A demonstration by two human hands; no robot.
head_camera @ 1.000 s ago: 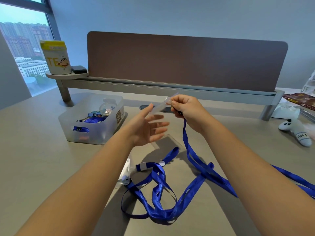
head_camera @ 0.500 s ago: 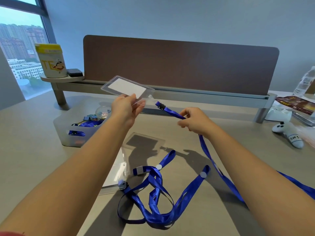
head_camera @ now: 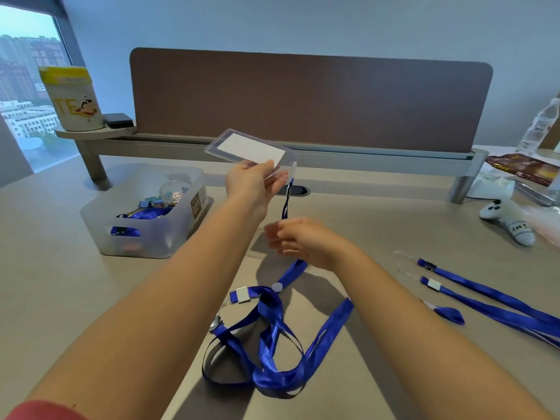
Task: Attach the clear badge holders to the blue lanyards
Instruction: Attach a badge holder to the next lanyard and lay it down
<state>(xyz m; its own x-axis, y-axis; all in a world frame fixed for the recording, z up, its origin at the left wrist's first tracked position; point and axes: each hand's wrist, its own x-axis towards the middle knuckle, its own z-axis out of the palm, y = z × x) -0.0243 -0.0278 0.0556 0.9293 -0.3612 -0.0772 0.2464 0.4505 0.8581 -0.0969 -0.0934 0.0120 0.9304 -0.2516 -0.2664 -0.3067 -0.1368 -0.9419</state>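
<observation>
My left hand point(head_camera: 253, 183) is raised above the desk and pinches a clear badge holder point(head_camera: 251, 150) with a white card inside, held nearly flat. A blue lanyard point(head_camera: 286, 204) hangs by its clip from the holder's right end. Its strap runs straight down into my right hand point(head_camera: 303, 241), which is blurred and closed loosely around it. Below that hand the strap drops to a tangled heap of blue lanyard point(head_camera: 269, 347) on the desk. Another blue lanyard point(head_camera: 485, 295) lies stretched out at the right, with a clear holder point(head_camera: 404, 263) at its clip end.
A translucent bin point(head_camera: 151, 234) holding more lanyards and small items stands at the left. Behind it a yellow-lidded tin point(head_camera: 72, 98) sits on a shelf beside the brown divider panel point(head_camera: 303, 101). A white plush toy point(head_camera: 509, 221), a snack packet point(head_camera: 524, 168) and a bottle point(head_camera: 542, 125) crowd the right.
The lanyard's clip end has gone from apart from the holder to hanging on it. My right hand has slid down the strap toward the desk. The view has shifted right.
</observation>
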